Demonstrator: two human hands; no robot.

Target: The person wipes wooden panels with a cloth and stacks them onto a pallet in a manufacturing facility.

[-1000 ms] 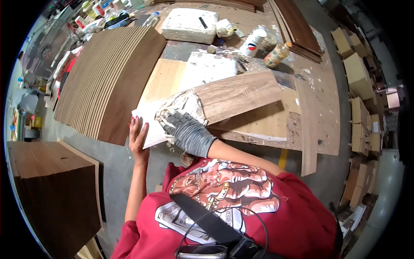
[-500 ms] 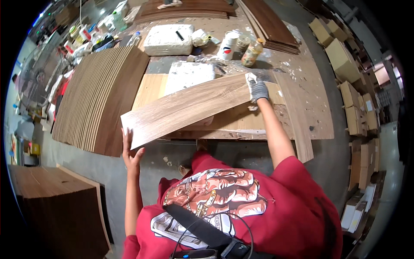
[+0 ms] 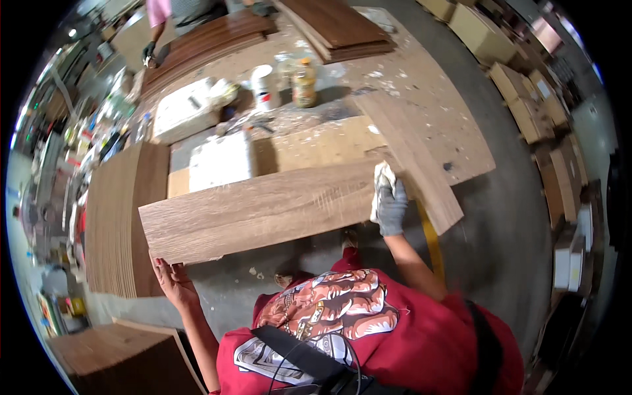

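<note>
A long wood-grain board (image 3: 263, 207) is held out in front of me, over the table's near edge. My left hand (image 3: 176, 286), bare, grips its lower left corner; part of the fingers is hidden by the board. At the right end, my right hand (image 3: 393, 209) in a grey glove presses a white cloth (image 3: 382, 184) against the board. Another wood-grain plank (image 3: 415, 161) lies on the table just right of that hand. Behind the held board sits a white wrapped block (image 3: 222, 161).
A tall stack of boards (image 3: 118, 224) stands left. On the worktable (image 3: 434, 125) are a white can (image 3: 263, 89), a juice bottle (image 3: 304, 84), another white block (image 3: 186, 112) and dark brown panels (image 3: 336, 26). A co-worker's gloved hand (image 3: 149, 52) is far left. Cartons (image 3: 526, 99) line the right.
The board has come nearer to me and turned more level, my right hand moving down with its end. The view has swung, and a co-worker now shows at the far side.
</note>
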